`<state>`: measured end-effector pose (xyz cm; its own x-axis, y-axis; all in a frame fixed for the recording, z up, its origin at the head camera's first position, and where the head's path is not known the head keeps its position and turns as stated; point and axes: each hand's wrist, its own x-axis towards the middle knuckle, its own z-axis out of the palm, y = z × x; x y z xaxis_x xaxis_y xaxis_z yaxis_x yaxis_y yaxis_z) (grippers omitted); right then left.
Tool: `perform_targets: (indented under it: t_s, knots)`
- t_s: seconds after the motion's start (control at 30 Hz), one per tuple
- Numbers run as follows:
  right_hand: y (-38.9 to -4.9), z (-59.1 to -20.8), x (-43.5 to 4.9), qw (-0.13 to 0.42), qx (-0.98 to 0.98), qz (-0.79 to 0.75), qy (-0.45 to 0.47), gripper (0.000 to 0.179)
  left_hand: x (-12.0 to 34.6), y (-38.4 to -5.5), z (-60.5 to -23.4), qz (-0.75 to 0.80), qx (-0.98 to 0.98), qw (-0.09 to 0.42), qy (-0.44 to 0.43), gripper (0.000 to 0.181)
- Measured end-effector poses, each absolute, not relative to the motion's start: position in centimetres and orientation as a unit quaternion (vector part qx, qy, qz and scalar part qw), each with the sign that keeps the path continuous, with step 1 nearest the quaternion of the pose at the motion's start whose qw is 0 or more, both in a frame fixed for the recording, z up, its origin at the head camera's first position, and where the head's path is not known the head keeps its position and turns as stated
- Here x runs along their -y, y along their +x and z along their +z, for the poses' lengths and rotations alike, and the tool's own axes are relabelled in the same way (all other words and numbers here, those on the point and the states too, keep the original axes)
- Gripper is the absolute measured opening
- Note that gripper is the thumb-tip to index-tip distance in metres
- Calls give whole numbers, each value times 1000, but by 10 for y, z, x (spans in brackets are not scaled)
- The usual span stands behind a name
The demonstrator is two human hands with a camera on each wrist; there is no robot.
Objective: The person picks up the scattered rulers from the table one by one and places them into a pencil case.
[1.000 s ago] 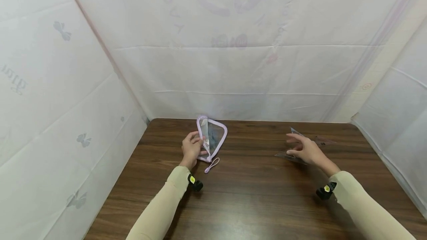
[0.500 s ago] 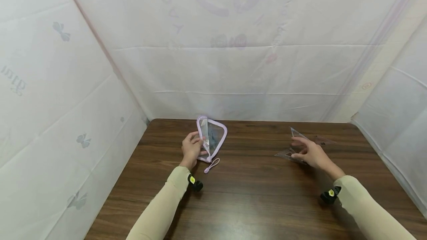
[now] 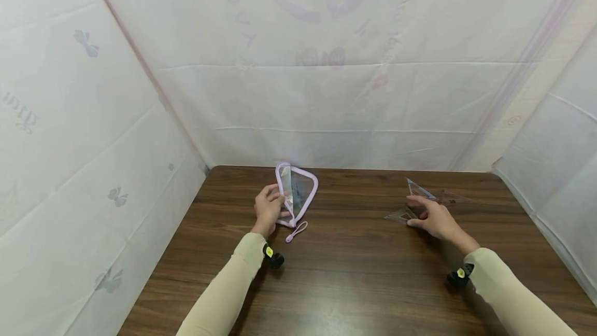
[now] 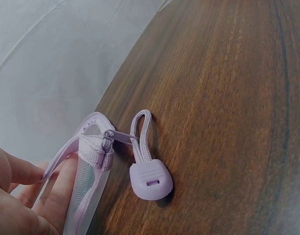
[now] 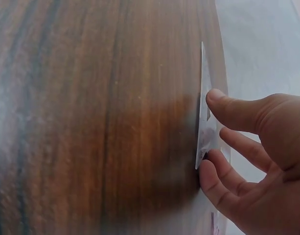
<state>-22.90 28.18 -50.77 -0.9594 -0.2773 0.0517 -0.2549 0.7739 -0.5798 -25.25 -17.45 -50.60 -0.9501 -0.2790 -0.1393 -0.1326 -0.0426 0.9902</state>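
Note:
My left hand (image 3: 268, 206) pinches the edge of a clear zip pouch (image 3: 308, 175) with lilac trim, held tilted up from the table. A lilac zipper pull (image 4: 151, 180) hangs from its corner by a loop of cord. On the right, my right hand (image 3: 436, 218) hovers low over several transparent set squares, thumb and fingers apart. A clear set square (image 3: 396, 215) lies by the thumb; a bluish set square (image 3: 417, 189) and a reddish set square (image 3: 454, 198) lie beyond the fingers. In the right wrist view, the thumb and fingertips are at a set square (image 5: 204, 117); firm contact cannot be judged.
The brown wood-grain table (image 3: 340, 274) reaches back to a pale sheet wall (image 3: 298, 108). Similar sheeting stands along the left and right sides. A small black camera (image 3: 275, 260) sits on the left wrist, another camera (image 3: 457, 278) on the right.
My right hand has drawn slightly to the right and toward me, uncovering more of the clear and bluish set squares. The left hand and pouch have stayed in place.

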Motion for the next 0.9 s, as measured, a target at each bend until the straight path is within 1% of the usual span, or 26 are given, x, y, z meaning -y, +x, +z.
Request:
perform_targets:
  t_s: [0.27, 0.47, 0.7, 0.9]
  knots:
    - [-229, -512, -279, 6, -947, -290, -136, 66, 175, -253, -505, -707, 689, 55, 145, 35]
    - [-229, -511, -277, 11, -947, -296, -126, 65, 175, -254, -506, -709, 688, 56, 142, 35]
    - [-229, -513, -275, -3, -944, -302, -132, 63, 175, -254, -507, -706, 692, 54, 143, 36]
    - [-228, -512, -273, 0, -945, -300, -130, 63, 175, -253, -508, -698, 699, 51, 148, 35]
